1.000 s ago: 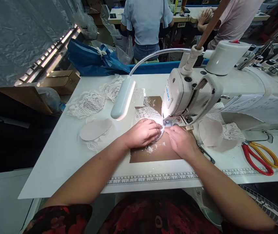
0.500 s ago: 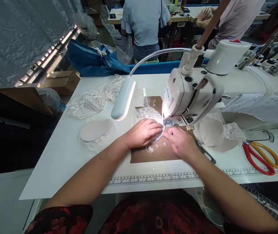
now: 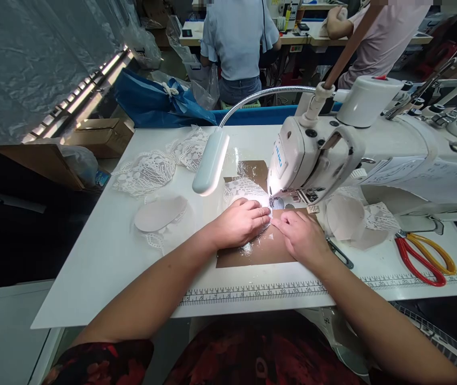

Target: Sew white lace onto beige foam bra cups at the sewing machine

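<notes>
A white lace piece (image 3: 241,188) lies under the needle end of a white sewing machine (image 3: 292,155). My left hand (image 3: 246,219) rests flat on this lace, its fingers stretched toward the lit needle area, and covers much of it. Close by on the right, my right hand (image 3: 298,232) has its fingers curled, with thumb and forefinger at the lace's near edge; the exact grip is partly hidden. Beneath both hands is a brown, shiny sheet (image 3: 260,256) on the white table (image 3: 104,267).
Left lie more lace pieces (image 3: 148,174) and an oval pad (image 3: 161,214). Right of the needle are pale pads with lace (image 3: 344,216), thread snips (image 3: 341,254) and red-and-yellow-handled scissors (image 3: 423,262). A lamp (image 3: 211,163) overhangs. Two people sit beyond.
The view has shifted slightly. Both hands keep nearly the same place at the needle, and the lace shows little movement. The person at the back right has moved their arm.
</notes>
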Demonstrator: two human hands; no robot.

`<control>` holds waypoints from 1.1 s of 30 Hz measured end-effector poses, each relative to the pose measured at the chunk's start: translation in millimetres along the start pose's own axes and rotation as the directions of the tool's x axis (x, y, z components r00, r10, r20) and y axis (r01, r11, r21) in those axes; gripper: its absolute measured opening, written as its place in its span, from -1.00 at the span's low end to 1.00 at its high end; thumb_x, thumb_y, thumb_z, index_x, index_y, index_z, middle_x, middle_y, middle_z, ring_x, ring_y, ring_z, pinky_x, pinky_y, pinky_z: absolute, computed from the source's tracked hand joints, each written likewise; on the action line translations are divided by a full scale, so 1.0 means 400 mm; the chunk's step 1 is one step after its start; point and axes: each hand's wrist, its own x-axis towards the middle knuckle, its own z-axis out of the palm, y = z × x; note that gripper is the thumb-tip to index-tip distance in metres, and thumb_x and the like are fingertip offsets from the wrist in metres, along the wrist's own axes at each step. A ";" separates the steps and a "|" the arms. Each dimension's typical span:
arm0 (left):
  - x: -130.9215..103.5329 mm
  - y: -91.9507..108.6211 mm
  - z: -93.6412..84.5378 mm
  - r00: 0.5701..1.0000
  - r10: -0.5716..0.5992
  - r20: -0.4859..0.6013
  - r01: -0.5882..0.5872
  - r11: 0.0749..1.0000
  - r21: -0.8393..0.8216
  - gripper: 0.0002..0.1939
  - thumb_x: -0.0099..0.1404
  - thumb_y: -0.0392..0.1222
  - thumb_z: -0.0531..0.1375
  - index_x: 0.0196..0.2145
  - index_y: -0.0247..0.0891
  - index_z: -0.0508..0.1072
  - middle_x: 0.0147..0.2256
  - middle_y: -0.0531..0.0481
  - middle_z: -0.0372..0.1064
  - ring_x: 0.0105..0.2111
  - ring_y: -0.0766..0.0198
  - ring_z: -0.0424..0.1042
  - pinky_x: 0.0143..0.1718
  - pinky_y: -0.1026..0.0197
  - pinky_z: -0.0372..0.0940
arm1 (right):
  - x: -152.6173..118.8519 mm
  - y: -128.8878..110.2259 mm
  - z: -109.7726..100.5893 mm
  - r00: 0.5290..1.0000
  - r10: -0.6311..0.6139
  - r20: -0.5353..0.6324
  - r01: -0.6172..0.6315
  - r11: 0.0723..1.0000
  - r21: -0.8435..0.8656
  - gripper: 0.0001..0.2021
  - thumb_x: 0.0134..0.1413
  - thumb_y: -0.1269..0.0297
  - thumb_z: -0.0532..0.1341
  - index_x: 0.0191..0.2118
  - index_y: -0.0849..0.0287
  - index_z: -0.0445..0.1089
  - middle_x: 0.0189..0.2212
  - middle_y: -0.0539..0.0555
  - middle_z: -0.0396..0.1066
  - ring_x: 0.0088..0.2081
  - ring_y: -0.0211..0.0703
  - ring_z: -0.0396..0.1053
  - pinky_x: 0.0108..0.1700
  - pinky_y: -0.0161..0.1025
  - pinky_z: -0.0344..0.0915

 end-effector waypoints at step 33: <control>-0.010 -0.026 -0.025 0.999 -0.003 -0.040 -0.004 0.987 -0.163 -0.76 0.34 -0.16 0.12 -0.09 -0.26 0.47 -0.05 -0.16 0.44 -0.04 0.08 0.36 0.00 0.00 0.24 | 0.008 0.017 0.012 0.989 -0.036 -0.147 0.063 0.981 0.183 -0.66 0.14 0.53 0.08 -0.07 0.17 0.52 -0.31 0.08 0.47 -0.30 -0.13 0.35 -0.28 -0.21 0.20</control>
